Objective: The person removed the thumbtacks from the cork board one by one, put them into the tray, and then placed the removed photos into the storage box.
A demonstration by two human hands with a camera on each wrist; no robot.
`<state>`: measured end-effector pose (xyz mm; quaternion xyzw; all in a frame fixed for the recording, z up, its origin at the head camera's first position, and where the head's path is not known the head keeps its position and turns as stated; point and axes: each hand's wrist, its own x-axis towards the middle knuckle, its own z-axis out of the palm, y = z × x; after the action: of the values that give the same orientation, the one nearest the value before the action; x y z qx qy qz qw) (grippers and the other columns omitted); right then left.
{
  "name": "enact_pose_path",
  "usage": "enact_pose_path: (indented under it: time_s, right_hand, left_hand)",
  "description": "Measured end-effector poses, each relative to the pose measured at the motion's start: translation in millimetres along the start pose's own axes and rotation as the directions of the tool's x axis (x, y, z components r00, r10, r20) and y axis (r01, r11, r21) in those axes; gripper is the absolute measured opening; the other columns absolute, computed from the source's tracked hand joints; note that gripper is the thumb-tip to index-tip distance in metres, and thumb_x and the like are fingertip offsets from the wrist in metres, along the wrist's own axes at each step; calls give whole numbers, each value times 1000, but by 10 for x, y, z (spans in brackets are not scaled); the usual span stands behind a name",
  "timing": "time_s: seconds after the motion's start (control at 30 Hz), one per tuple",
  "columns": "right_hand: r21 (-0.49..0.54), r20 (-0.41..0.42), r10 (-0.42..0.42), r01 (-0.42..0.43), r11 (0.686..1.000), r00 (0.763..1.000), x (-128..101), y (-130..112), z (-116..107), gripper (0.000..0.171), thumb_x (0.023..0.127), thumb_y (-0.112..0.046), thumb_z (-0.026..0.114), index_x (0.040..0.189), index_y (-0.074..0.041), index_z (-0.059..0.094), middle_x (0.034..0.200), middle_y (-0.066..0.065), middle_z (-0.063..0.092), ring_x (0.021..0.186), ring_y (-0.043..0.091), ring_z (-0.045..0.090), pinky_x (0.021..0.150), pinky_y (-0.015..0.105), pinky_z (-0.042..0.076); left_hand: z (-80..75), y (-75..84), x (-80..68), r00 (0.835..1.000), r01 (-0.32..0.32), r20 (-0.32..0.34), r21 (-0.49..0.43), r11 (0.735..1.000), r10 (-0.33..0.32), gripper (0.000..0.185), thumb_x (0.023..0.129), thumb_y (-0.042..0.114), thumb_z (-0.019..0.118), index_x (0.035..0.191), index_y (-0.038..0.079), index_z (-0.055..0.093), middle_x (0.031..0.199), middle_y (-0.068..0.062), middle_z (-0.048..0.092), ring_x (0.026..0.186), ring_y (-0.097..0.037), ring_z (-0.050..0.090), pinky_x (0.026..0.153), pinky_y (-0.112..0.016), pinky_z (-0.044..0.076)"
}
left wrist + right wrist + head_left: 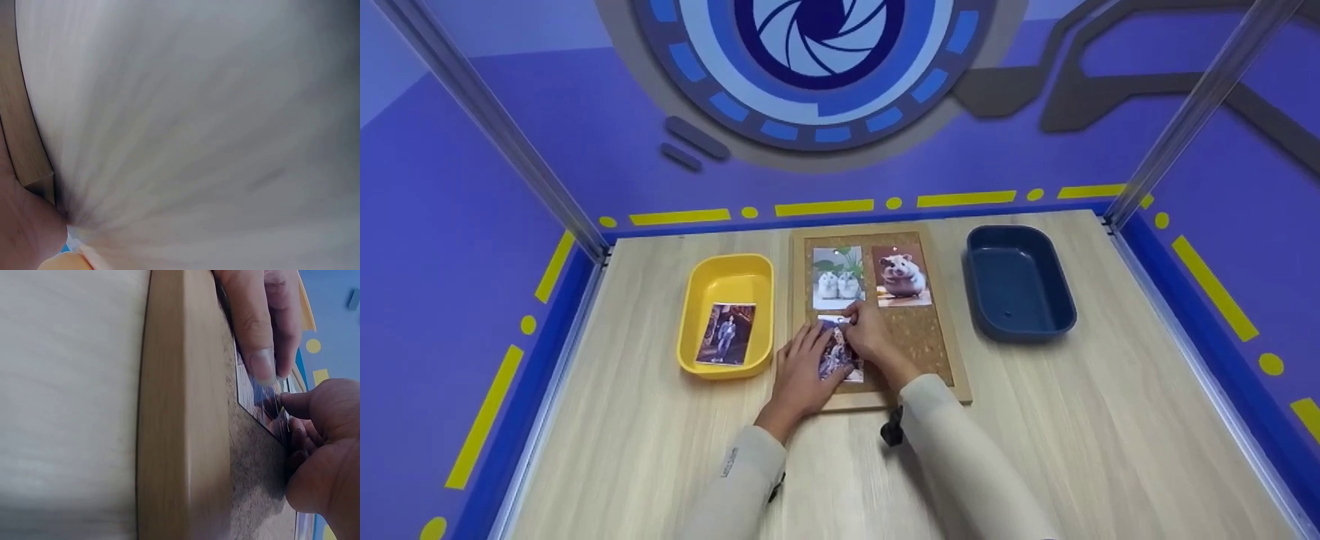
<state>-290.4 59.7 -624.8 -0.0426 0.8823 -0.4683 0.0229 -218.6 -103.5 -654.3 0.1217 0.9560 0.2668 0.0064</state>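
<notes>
A corkboard (919,337) in a wooden frame lies on the table. My left hand (802,371) rests spread over a photo (835,360) on the board's lower left, fingers and thumb pressing it flat. At that photo's top edge, my right hand (874,334) has its thumb and fingertips drawn together on a push pin, which the fingers mostly hide. In the right wrist view the right thumb (298,404) sits close over the photo, opposite the left thumb (261,365). Above, a photo of two hamsters (838,281) and a photo of one hamster (901,277) are pinned up.
A yellow tray (688,337) stands left of the board, with a photo of a person (726,335) lying in it. To the right is a dark blue tray (1061,300). Purple walls (562,150) enclose the table's back and sides.
</notes>
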Motion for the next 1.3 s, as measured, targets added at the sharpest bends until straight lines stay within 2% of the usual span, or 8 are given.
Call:
enact_pose_path:
  time_s: [0.33, 0.47, 0.7, 0.93, 1.17, 1.3]
  right_hand:
    - [54, -20, -27, 28, 998, 999, -8, 12, 6, 15, 90, 6, 72, 104, 7, 68, 80, 2, 55, 74, 13, 49, 69, 25, 41]
    - [53, 2, -1, 1, 999, 1000, 12, 5, 15, 14, 91, 7, 71, 104, 8, 70, 79, 2, 55, 71, 12, 49, 66, 23, 40]
    - [35, -11, -14, 14, 999, 1000, 20, 4, 16, 13, 90, 7, 70, 103, 9, 72, 76, -2, 50, 69, 12, 47, 64, 23, 39]
    - [41, -12, 0, 1, 999, 1000, 45, -21, 25, 7, 89, 6, 69, 96, 8, 70, 73, -4, 49, 67, 11, 47, 61, 22, 38]
    - [12, -21, 32, -32, 999, 999, 47, -34, 50, 3, 91, 2, 72, 91, 1, 69, 73, -3, 52, 68, 13, 49, 62, 24, 40]
    - [-53, -42, 50, -53, 997, 998, 37, -34, 56, 6, 93, -3, 74, 90, -1, 70, 74, -1, 56, 69, 14, 53, 63, 27, 43]
  left_hand:
    - [-3, 0, 5, 1000, 2, 1, 17, 1000, -2, 81, 99, 63, 62, 165, 20, 42, 178, -3, 30, 167, -32, 23, 130, -62, 27]
    - [-18, 2, 2, 1000, 5, 1, 10, 1000, -5, 81, 99, 61, 63, 165, 19, 43, 178, -4, 32, 167, -32, 23, 130, -62, 27]
    - [-12, 12, 18, 1000, 4, -4, 8, 1000, -4, 82, 99, 64, 62, 165, 20, 42, 178, -4, 32, 167, -32, 23, 130, -62, 26]
    - [-19, -6, 30, 1000, 0, -10, 10, 1000, 0, 82, 99, 63, 63, 165, 20, 41, 178, -4, 31, 167, -32, 22, 130, -62, 26]
    - [-29, 3, 14, 1000, -3, -20, 9, 1000, 3, 82, 98, 61, 65, 164, 18, 43, 177, -6, 33, 166, -34, 24, 129, -64, 28]
    - [-8, 17, 9, 1000, 2, -15, -2, 1000, -2, 82, 98, 62, 64, 165, 19, 43, 177, -6, 32, 167, -33, 24, 129, -64, 28]
